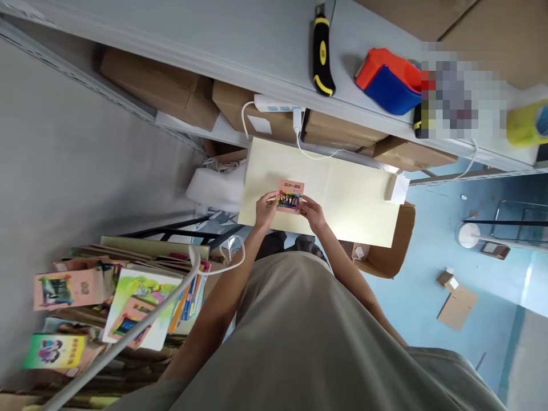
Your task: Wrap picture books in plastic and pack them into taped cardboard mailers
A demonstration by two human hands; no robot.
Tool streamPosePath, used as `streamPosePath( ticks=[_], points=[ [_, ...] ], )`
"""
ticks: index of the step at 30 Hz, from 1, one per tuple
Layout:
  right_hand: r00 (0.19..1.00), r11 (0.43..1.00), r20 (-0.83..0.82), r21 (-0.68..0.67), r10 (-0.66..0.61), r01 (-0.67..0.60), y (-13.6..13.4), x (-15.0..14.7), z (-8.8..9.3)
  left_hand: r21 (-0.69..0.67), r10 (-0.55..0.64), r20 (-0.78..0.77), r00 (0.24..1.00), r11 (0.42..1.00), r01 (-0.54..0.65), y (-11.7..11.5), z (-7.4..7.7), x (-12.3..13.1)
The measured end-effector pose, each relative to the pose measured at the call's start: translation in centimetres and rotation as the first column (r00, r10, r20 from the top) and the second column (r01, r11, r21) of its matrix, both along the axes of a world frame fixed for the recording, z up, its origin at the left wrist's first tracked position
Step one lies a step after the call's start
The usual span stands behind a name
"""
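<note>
A small pink booklet point(290, 186) with a colourful framed picture and printed characters on its cover is held flat between both hands, over the pale yellow tabletop point(359, 205). My left hand point(266, 210) grips its left edge, fingertips at the upper corner. On the opposite edge my right hand point(312, 213) has its fingers closed on the lower right side. The undersides of the fingers are hidden, and whether the booklet rests on the table I cannot tell.
A grey shelf above carries a utility knife point(322, 54) and a red and blue tape dispenser point(389, 83). Below it are cardboard boxes and a power strip point(276, 104). Piled books point(68, 288) stand at left, crossed by a grey curved pole point(141, 328). An open carton point(396, 251) sits at right.
</note>
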State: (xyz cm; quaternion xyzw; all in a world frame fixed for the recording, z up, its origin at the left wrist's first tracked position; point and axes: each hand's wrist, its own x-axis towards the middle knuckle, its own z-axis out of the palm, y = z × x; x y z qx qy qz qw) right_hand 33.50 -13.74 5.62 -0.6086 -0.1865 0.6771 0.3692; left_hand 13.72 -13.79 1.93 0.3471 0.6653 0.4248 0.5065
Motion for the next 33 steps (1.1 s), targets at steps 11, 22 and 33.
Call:
streamPosePath(
  ticks=[11, 22, 33],
  points=[
    [0.995, 0.999, 0.102, 0.048, -0.008, 0.003, 15.8, -10.8, -9.1, 0.065, 0.138, -0.079, 0.987, 0.989, -0.133, 13.7, -7.2, -8.2],
    [0.989, 0.998, 0.129, 0.006, -0.069, 0.069, 15.5, -12.6, -11.8, 0.052, 0.093, -0.130, 0.987, 0.995, -0.087, 13.7, -9.8, -8.6],
    [0.988, 0.997, 0.139, 0.057, -0.066, 0.059, 15.0, -12.1, -12.2, 0.102, 0.004, -0.141, 0.990, 0.995, 0.010, 13.7, -9.5, -8.4]
  ],
)
